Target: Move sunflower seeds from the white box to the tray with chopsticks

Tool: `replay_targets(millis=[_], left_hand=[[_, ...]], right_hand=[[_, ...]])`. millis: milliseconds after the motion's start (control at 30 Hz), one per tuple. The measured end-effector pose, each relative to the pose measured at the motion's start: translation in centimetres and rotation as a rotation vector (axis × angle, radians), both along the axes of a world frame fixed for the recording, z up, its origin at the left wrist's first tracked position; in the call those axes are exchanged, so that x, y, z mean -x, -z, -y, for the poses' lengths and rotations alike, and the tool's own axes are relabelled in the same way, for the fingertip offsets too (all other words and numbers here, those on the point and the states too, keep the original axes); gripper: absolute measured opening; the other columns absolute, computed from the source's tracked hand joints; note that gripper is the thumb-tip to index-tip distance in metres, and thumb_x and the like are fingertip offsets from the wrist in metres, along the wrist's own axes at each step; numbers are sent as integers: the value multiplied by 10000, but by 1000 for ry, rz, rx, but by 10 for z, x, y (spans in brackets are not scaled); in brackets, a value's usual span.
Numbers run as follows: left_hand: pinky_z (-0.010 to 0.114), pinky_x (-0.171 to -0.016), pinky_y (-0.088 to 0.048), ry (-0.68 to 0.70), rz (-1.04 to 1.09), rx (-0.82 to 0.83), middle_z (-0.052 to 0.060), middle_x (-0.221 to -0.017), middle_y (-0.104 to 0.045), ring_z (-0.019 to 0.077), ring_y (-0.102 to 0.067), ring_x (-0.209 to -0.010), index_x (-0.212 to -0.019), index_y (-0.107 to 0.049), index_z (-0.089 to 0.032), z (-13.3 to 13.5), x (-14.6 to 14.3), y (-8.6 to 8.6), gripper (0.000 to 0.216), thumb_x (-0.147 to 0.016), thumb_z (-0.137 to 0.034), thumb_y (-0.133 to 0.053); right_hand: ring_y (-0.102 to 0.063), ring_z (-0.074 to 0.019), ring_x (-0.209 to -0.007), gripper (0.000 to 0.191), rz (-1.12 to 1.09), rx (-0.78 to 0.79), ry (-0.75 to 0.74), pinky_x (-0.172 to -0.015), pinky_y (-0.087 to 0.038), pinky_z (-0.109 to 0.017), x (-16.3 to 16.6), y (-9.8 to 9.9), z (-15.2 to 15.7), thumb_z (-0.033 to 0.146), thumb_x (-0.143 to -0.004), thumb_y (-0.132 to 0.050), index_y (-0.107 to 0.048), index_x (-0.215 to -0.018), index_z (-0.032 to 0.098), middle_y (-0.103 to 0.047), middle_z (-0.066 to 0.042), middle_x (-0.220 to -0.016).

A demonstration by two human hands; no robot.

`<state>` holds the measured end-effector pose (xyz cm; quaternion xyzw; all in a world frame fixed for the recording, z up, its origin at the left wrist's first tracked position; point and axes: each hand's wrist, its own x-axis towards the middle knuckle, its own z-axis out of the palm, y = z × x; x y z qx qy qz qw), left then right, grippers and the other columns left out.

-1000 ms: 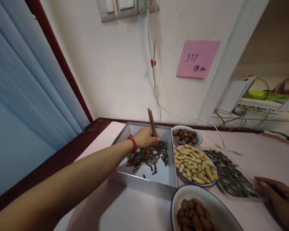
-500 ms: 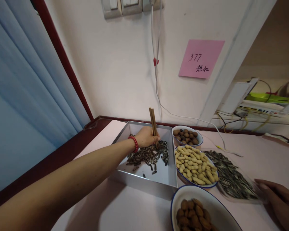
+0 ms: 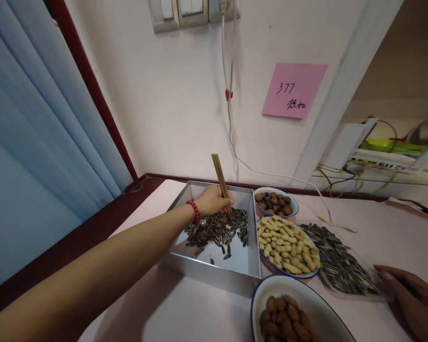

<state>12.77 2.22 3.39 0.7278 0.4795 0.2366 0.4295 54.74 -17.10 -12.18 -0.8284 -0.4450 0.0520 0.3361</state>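
My left hand [image 3: 214, 201], with a red bead bracelet [image 3: 193, 212] on its wrist, is closed around a pair of wooden chopsticks [image 3: 219, 172]. Their lower tips reach down into sunflower seeds [image 3: 214, 230] inside a silver-grey open box [image 3: 214, 277]. Some seeds are darker and bunched at the box's right side; a few lie loose near the front. At the right edge, my right hand [image 3: 410, 292] grips the near rim of a clear shallow plate [image 3: 373, 297] heaped with striped sunflower seeds [image 3: 342, 261]. Part of that hand is cut off by the frame.
Right of the box stand blue-rimmed white bowls: one with round brown nuts [image 3: 273, 203], one with peanuts [image 3: 288, 244], one with almonds [image 3: 283, 318]. A white cable [image 3: 271, 175] runs down the wall onto the pink tabletop. A blue curtain [image 3: 50, 118] hangs at left.
The chopsticks lean a little further left at their upper ends, and my left hand has shifted slightly. The view has moved a little. My right hand stays at the plate.
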Motion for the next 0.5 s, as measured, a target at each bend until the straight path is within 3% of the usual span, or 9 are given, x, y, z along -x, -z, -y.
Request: replay_targets(millis=[233, 367, 500], left_hand=[[250, -636, -542, -91, 242, 97, 68, -687, -704, 131, -659, -606, -784, -649, -97, 8, 7, -24, 131, -751, -223, -665], [247, -664, -556, -73, 341, 100, 103, -754, -719, 146, -676, -659, -837, -658, -78, 15, 6, -45, 227, -735, -276, -704], [243, -679, -563, 0, 406, 71, 111, -782, -722, 152, -683, -686, -851, -667, -76, 26, -17, -76, 215, -738, -253, -707]], right_hand=[[-594, -329, -983, 410, -148, -27, 1, -896, -431, -480, 30, -36, -3, 644, -634, -459, -652, -795, 320, -685, -71, -987], [-594, -281, -982, 434, -160, -86, -24, -892, -437, -435, 35, -36, -6, 604, -690, -446, -644, -867, 259, -678, -53, -993], [-593, -252, -958, 414, -161, -141, -60, -867, -443, -394, 37, -34, -7, 555, -749, -429, -635, -904, 231, -671, -54, -989]])
